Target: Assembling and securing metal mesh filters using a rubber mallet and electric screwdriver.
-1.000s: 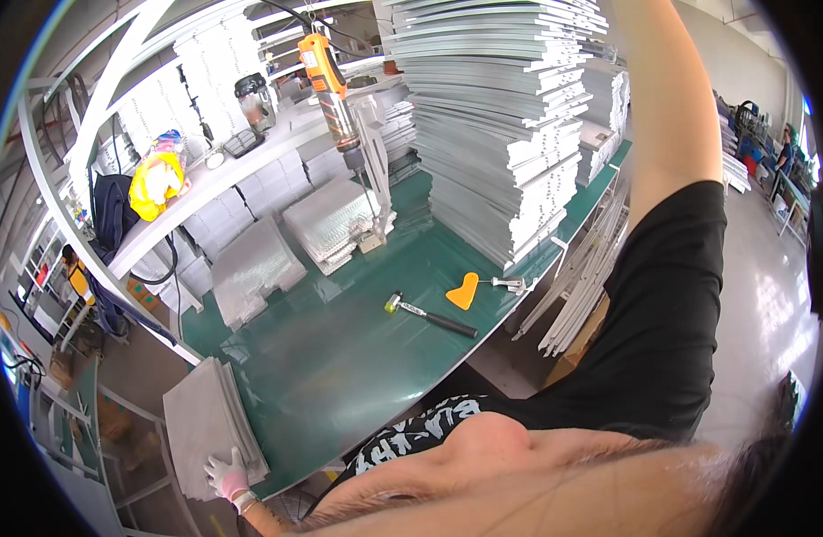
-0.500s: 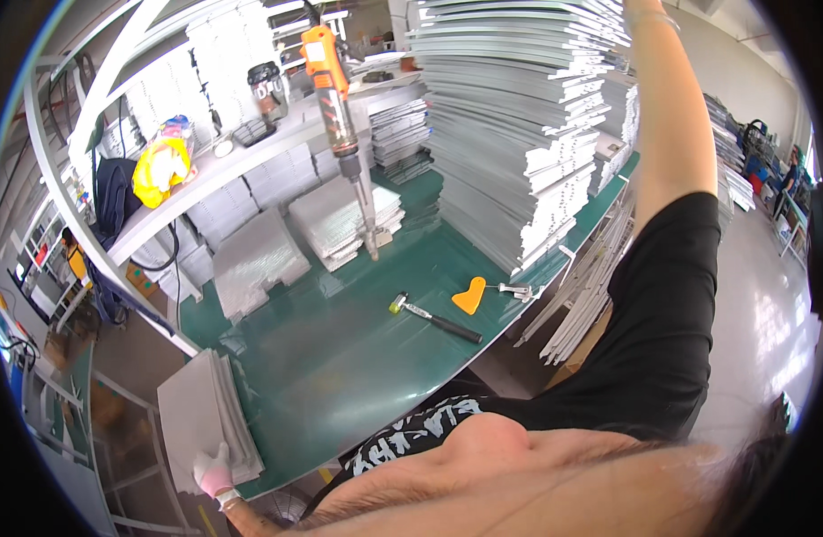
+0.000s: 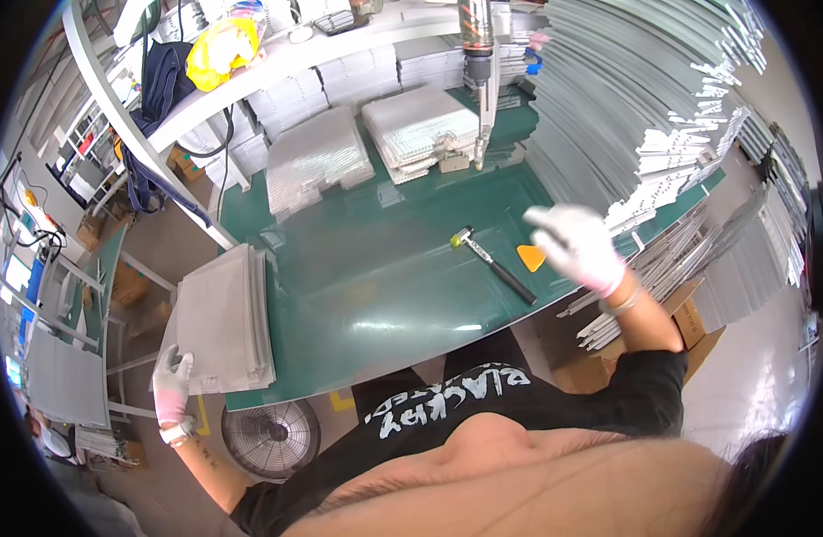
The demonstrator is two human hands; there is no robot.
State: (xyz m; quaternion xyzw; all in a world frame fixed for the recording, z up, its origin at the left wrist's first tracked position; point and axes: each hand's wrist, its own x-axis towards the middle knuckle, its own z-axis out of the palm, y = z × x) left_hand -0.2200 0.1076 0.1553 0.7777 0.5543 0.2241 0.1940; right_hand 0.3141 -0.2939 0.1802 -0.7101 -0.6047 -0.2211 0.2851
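My left hand (image 3: 171, 387), in a white glove with a pink cuff, is at the near left corner of a small stack of thin light-grey panels (image 3: 216, 313). Its thumb stands apart from the fingers; no panel is lifted. My right hand (image 3: 580, 249), gloved alike and a little blurred, hovers over the right front edge of the table with its fingers stretched leftward. Partly covered by it lies a yellow-orange scraper (image 3: 530, 259). Left of that hand rests a hammer (image 3: 497, 265) with a black handle and a yellow-green tip. Nothing shows in either hand.
A power screwdriver (image 3: 477, 45) hangs over the green tabletop (image 3: 376, 295). Behind are two low panel stacks (image 3: 317, 157) (image 3: 420, 130) under a white shelf (image 3: 340, 45). A tall panel stack (image 3: 608, 107) rises at right. A floor fan (image 3: 273, 437) stands below the front edge.
My right hand has come down from high beside the tall stack to above the scraper. My left hand has shifted outward along the panel stack's corner. The view has turned.
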